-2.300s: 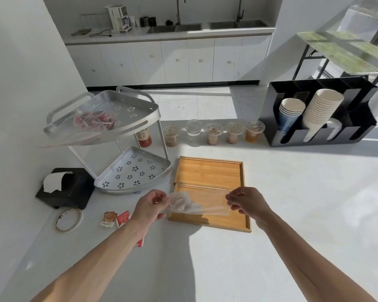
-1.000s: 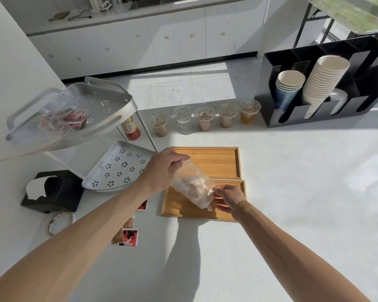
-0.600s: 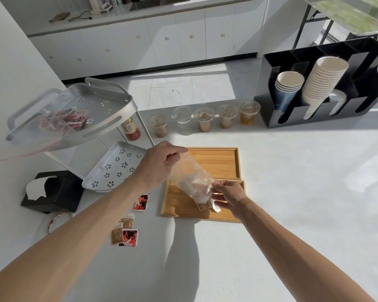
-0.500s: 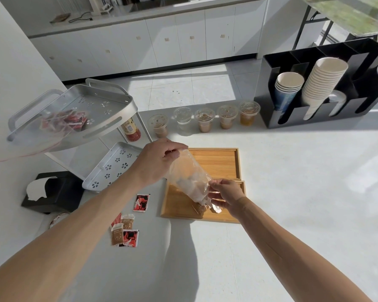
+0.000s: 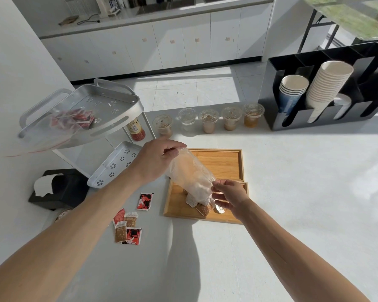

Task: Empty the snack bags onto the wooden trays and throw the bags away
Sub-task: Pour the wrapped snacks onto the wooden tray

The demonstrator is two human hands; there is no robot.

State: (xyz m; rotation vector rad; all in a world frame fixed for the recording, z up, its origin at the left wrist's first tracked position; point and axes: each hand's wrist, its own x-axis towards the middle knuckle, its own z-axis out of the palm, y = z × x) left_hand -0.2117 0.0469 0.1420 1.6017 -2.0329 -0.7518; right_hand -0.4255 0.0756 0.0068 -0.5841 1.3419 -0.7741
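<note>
Left hand [image 5: 156, 161] pinches upturned end of clear snack bag [image 5: 189, 173]; right hand [image 5: 228, 196] grips its mouth, just above near wooden tray [image 5: 177, 211]. Snacks [image 5: 202, 208] tumbling below right fingers. Risk: steep tilt, packets bounce over low rim; some stick inside.

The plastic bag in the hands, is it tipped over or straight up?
Tipped over. The left hand lifts the plastic bag high, the right hand holds its low mouth, and snacks spill onto the wooden tray.

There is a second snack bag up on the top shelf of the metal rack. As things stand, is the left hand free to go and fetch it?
Probably not yet. The left hand is pinching the raised end of the clear bag being emptied; the path to the bag on the rack looks open.
</note>
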